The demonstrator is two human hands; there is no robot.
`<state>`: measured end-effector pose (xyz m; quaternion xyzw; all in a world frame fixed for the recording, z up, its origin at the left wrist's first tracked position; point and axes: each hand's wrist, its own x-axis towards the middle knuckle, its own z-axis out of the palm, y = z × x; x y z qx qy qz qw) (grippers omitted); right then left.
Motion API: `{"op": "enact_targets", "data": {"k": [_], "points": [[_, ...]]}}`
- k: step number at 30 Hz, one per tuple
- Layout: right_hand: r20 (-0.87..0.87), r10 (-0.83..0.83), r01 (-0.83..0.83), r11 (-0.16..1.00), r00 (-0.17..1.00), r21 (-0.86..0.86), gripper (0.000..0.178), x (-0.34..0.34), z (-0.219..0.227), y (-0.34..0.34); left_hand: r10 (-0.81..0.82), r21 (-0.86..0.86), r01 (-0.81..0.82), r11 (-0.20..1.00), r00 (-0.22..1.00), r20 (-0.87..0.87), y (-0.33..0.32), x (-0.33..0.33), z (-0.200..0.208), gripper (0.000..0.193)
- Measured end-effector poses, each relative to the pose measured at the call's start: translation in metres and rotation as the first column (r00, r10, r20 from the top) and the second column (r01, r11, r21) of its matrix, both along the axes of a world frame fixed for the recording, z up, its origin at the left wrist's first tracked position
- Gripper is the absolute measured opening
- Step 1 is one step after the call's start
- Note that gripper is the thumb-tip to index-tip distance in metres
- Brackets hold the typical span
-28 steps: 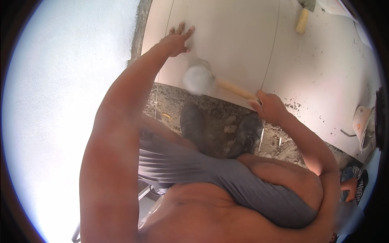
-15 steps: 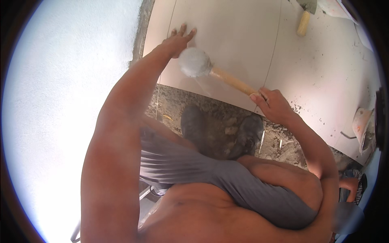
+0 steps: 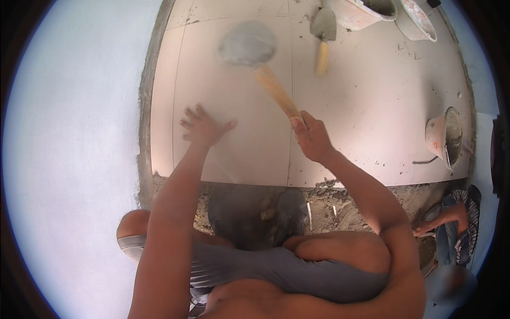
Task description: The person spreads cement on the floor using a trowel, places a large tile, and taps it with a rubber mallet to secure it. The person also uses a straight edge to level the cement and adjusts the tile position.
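Mallet: held head-outward over the tiled floor [image 3: 366, 119], the mallet [image 3: 272, 84] is blurred at its pale grey head [image 3: 248, 45]; whether tile is touched cannot be told.
Right hand: the wooden handle is gripped near its end by the right hand [image 3: 312, 137], fingers wrapped around it.
Left hand: at the tile below the mallet head, the left hand [image 3: 204, 129] is seen with fingers spread; palm pressure cannot be told.
Trowel: beyond the seam, a trowel [image 3: 323, 34] is left lying.
Buckets: one bucket [image 3: 355, 15] is cut off at the top; another [image 3: 435, 135] is tipped at right.
Shoes: dark shoes [image 3: 291, 212] are hazily seen on rough ground [image 3: 323, 211].
Far right: a co-worker [image 3: 451, 217] is partly hidden.
Edges: the floor is bounded by the wall [image 3: 74, 133] at left and rough ground nearest the body.
Room: speckled tile is spread between trowel and tipped bucket.
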<state>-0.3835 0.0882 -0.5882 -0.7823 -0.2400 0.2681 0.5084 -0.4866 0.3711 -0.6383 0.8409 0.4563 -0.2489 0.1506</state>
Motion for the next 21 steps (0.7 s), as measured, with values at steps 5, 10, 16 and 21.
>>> {"op": "enact_targets", "data": {"k": [5, 10, 16, 21], "points": [[-0.052, 0.046, -0.062, 0.926, 0.998, -0.373, 0.053, 0.059, -0.012, 0.017, 0.017, -0.020, -0.016, 1.000, 1.000, 0.023, -0.004, 0.002, -0.001, 0.139], [0.215, -0.103, 0.120, 0.990, 0.971, -0.069, 0.059, 0.055, -0.015, 0.027, 0.055, -0.028, -0.055, 0.998, 0.998, 0.006, -0.011, 0.008, 0.001, 0.139], [-0.038, -0.043, 0.025, 0.919, 0.998, -0.393, 0.058, 0.086, 0.002, 0.059, 0.047, 0.012, -0.048, 0.999, 0.998, 0.039, -0.001, -0.007, -0.015, 0.136], [0.237, -0.029, 0.033, 0.999, 0.971, -0.012, 0.053, 0.056, -0.006, 0.044, 0.102, 0.149, -0.138, 0.979, 0.968, 0.229, -0.002, -0.052, -0.031, 0.136]]}}
